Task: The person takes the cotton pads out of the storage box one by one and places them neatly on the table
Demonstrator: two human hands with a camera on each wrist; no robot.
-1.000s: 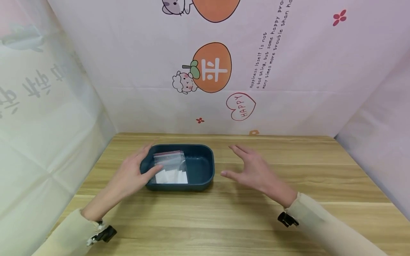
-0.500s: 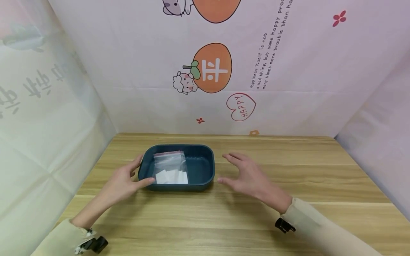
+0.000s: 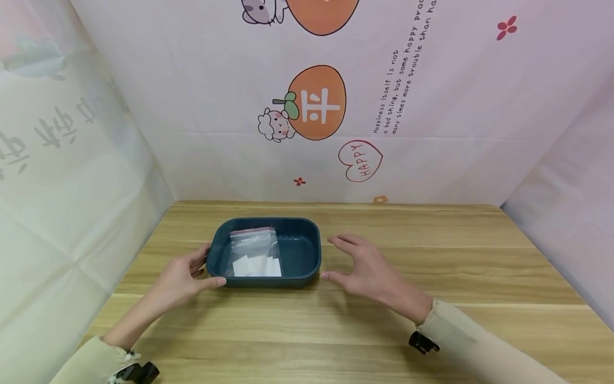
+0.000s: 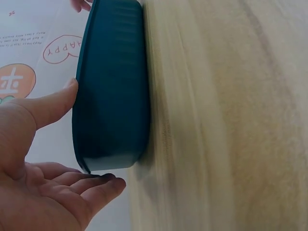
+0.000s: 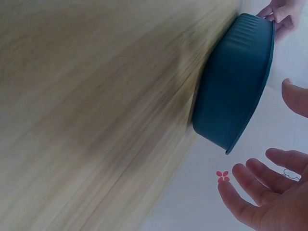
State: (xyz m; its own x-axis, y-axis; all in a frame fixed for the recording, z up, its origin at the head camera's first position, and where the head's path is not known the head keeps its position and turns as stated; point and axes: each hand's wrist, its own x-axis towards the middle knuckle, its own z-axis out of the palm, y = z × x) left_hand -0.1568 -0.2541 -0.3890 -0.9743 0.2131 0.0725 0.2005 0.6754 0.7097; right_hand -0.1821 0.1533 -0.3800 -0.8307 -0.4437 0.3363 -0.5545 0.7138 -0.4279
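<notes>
Left hand point(image 3: 176, 278): grip loosely spread around left end of dark-blue bin point(image 3: 299, 255), thumb at near rim, firm hold unclear. Right hand point(image 3: 371, 269): grip wide, unloaded, just right of bin. Inside bin's left part: clear bags point(image 3: 254, 244), white pieces point(image 3: 273, 268). Wood-grain tabletop point(image 3: 336, 341); far, printed cloth point(image 3: 441, 165).

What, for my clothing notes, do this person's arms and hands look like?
The left hand and right hand are bare. The left sleeve and right sleeve are cream, with a small black device at the left cuff and a second black device at the right.
</notes>
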